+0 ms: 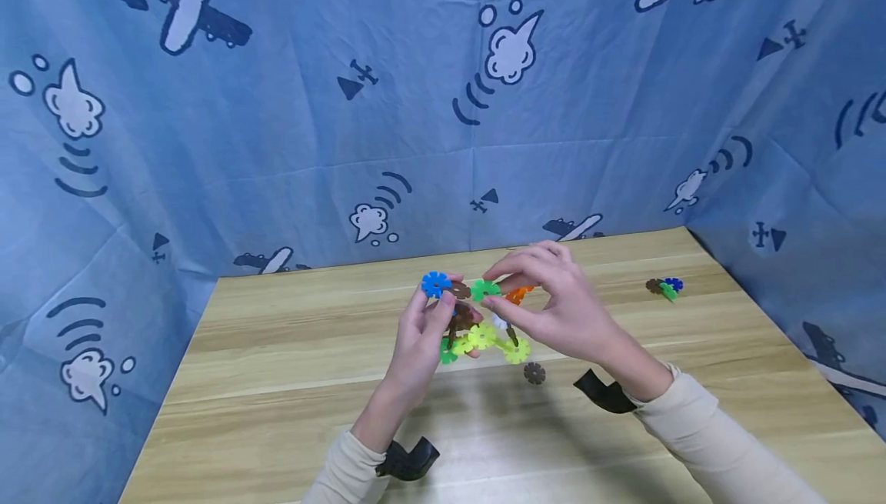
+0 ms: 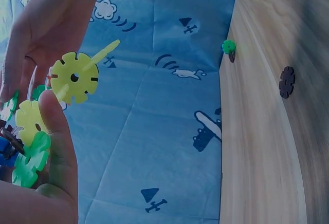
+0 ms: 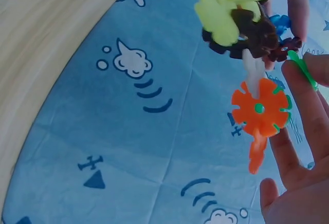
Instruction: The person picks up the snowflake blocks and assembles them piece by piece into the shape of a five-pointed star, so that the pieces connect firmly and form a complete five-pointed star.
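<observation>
My left hand (image 1: 414, 342) grips a joined structure of slotted plastic flower discs, held up over the table. A blue disc (image 1: 435, 284) stands at its upper left beside a brown disc (image 1: 460, 290). Lower down are several yellow discs (image 1: 482, 336) and a green disc (image 2: 33, 161) by the left thumb. On the far side hang a white disc (image 3: 253, 72) and orange discs (image 3: 252, 103). Between thumb and index finger, my right hand (image 1: 567, 308) pinches another green disc (image 1: 486, 290), right at the brown disc's edge. Parts of the structure are hidden behind the left fingers.
A loose dark brown disc (image 1: 534, 373) lies on the wooden table (image 1: 291, 381) below the hands. Farther right sits a small cluster of brown, green and blue discs (image 1: 668, 288). Blue printed cloth (image 1: 415, 104) hangs behind the table and at both sides.
</observation>
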`<state>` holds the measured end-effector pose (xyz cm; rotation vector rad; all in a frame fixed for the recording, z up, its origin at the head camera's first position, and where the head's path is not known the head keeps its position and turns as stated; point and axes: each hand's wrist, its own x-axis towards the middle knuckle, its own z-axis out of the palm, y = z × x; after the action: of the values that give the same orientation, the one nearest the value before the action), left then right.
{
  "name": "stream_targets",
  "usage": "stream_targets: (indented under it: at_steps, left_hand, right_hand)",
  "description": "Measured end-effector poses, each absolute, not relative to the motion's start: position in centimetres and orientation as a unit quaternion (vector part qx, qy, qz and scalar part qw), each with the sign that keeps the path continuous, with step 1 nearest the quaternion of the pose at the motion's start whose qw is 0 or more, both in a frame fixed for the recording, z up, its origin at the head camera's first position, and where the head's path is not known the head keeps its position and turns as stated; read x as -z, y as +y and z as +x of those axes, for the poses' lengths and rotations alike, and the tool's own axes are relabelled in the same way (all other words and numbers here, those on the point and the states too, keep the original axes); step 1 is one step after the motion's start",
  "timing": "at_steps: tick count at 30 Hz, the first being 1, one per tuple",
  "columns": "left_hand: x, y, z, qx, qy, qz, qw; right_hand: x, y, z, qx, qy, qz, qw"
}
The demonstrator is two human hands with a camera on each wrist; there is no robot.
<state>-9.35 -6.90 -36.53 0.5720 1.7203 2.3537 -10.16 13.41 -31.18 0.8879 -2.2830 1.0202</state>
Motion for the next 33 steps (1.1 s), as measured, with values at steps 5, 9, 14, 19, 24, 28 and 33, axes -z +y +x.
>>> stream_targets:
  at_steps: [5, 9, 14, 19, 24, 28, 33]
  left_hand:
    - [36.5, -6.9, -9.3, -0.783, 0.585, 0.192, 0.089]
    - [36.4, -6.9, -9.3, -0.779, 0.592, 0.189, 0.088]
    - [36.4, -6.8, -9.3, -0.777, 0.593, 0.19, 0.094]
    - [36.4, -6.8, -9.2, -0.766, 0.606, 0.193, 0.092]
    - [36.6, -6.7, -9.1, -0.764, 0.608, 0.193, 0.097]
    - [36.7, -6.6, -9.1, -0.765, 0.605, 0.194, 0.101]
    - [36.7, -6.6, -9.1, -0.769, 0.601, 0.192, 0.105]
  right_hand:
    - [31.5, 13.5, -10.4, -0.379, -0.824, 0.348, 0.238]
    - [31.8, 13.6, -10.6, -0.386, -0.813, 0.364, 0.241]
    - [32.0, 13.7, -10.7, -0.395, -0.804, 0.369, 0.248]
    - [32.1, 13.8, -10.6, -0.395, -0.806, 0.365, 0.248]
    - [32.4, 14.0, -10.7, -0.389, -0.8, 0.376, 0.259]
    - [32.7, 14.2, -10.8, -0.38, -0.798, 0.384, 0.268]
    - [32.7, 14.4, -10.7, -0.369, -0.805, 0.38, 0.267]
